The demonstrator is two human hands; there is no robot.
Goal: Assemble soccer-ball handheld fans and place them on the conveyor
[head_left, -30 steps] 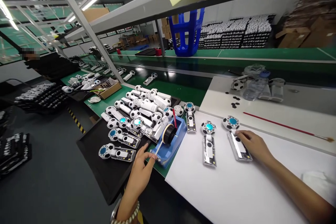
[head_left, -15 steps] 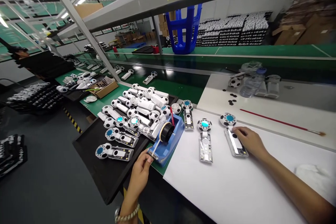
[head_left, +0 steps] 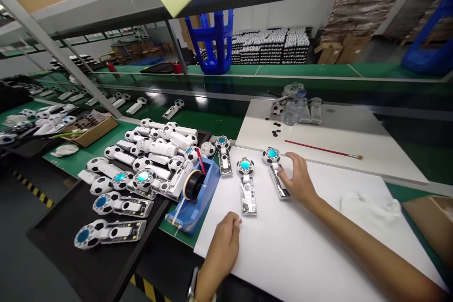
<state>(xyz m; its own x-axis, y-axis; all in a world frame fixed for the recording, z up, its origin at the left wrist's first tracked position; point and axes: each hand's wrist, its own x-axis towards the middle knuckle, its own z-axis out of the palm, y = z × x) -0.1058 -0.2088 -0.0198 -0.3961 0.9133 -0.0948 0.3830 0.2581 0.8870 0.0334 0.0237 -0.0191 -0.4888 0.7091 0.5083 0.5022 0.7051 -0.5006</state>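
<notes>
My left hand [head_left: 223,241] is over the front left edge of the white paper sheet [head_left: 304,250]. Its thumb and fingertips are pinched together; whatever is between them, if anything, is too small to make out. With thumb and fingers apart, my right hand [head_left: 300,180] is at a device with a soccer-ball head [head_left: 272,155] and a clear-fronted handle. The thumb overlaps that handle. Another such device [head_left: 248,193] lies between my hands, and a third [head_left: 224,160] lies farther back. A blue tape dispenser [head_left: 193,219] with a tape roll stands left of the sheet.
A black tray [head_left: 67,255] on the left holds many soccer-ball devices. Behind the sheet, a white board [head_left: 325,134] bears a red-handled brush [head_left: 318,148], a plastic bottle [head_left: 295,111] and black pieces [head_left: 276,130]. A white cloth [head_left: 368,210] and a cardboard box [head_left: 428,222] are at right.
My left hand has left the tape dispenser and moved right, over the sheet. My right hand's fingers have spread apart at the device. The view has turned to the right.
</notes>
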